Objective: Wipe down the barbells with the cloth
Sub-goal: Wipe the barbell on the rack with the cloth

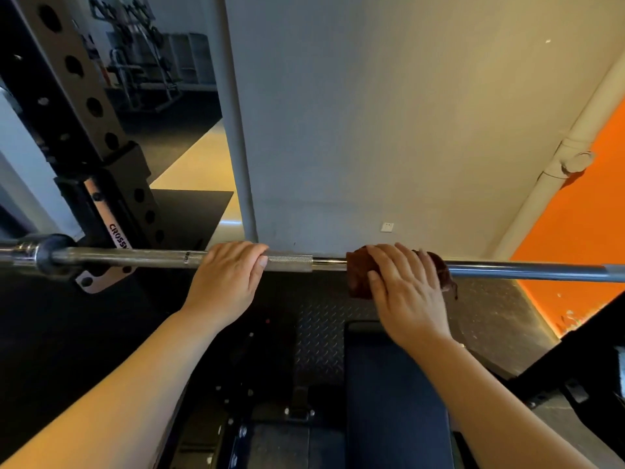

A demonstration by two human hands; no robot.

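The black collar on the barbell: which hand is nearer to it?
Left. The left hand grips the barbell some way right of the collar; the right hand is farther right, holding the cloth against the barbell.

A: Where is the cloth (pixel 356 275)?
B: Under the fingers (pixel 389 262) of the right hand (pixel 409 296), wrapped over the barbell (pixel 507 267).
A: And the left hand (pixel 230 282)?
B: Its fingers curl over the bare knurled barbell, apart from the cloth. The rack upright (pixel 81 96) stands further left of them.
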